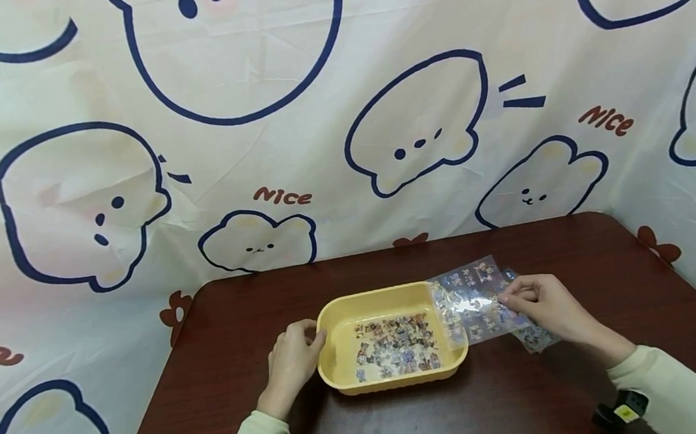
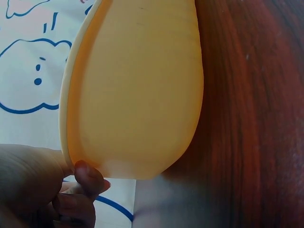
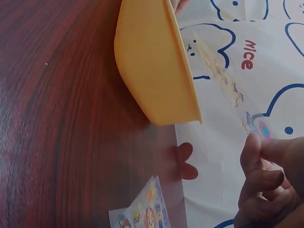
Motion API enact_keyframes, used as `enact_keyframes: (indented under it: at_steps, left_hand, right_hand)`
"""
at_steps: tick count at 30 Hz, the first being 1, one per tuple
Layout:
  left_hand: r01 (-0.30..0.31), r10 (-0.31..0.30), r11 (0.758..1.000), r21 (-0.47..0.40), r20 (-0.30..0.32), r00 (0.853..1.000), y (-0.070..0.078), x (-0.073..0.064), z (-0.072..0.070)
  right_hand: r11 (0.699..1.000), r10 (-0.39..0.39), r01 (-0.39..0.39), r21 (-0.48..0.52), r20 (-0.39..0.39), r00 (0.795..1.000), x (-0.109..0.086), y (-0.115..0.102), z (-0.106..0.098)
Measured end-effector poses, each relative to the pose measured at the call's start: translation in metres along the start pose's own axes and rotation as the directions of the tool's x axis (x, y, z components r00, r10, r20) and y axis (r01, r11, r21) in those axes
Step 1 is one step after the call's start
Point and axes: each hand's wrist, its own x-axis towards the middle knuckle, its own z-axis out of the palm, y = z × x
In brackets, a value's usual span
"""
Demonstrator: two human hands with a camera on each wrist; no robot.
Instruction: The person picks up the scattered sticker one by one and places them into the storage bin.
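1. A brown table (image 1: 443, 417) stretches before you.
2. A yellow tray (image 1: 395, 383) sits near the table's far edge, your left hand (image 1: 292, 358) clamping its left rim between thumb and fingers.
3. A clear sticker sheet (image 1: 472, 303) tilts above the tray's right edge, pinched by your right hand (image 1: 548, 306).
4. Loose sheets (image 1: 539, 340) lie beyond that edge.

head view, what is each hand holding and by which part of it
The right hand pinches a clear sticker sheet by its right edge; the left hand grips the yellow tray by the rim at its left end.
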Motion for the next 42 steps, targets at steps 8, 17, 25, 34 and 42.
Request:
enact_keyframes:
  at_steps: [8,17,25,34,42]
  left_hand:
    - [-0.005,0.005,1.000,0.000,0.000,1.000,0.001,0.002,0.000]
    - [0.000,0.000,1.000,-0.001,0.005,1.000,0.001,0.001,0.000]
    - [0.019,-0.019,1.000,-0.002,0.009,1.000,0.001,0.001,0.000]
    - [0.025,-0.025,1.000,-0.004,0.004,1.000,0.003,0.001,0.000]
    - [0.016,-0.016,1.000,0.009,0.003,1.000,0.001,0.001,-0.001]
  right_hand:
    - [0.999,0.005,-0.006,0.035,0.030,1.000,0.003,-0.003,0.007]
    - [0.997,-0.011,0.007,0.075,0.057,0.998,0.005,-0.007,0.017]
    - [0.992,0.001,-0.012,0.123,0.093,0.996,0.007,-0.014,0.030]
    - [0.992,0.006,-0.017,0.123,0.094,0.996,0.011,-0.018,0.041]
    - [0.990,0.017,-0.036,0.137,0.135,0.991,0.015,-0.021,0.052]
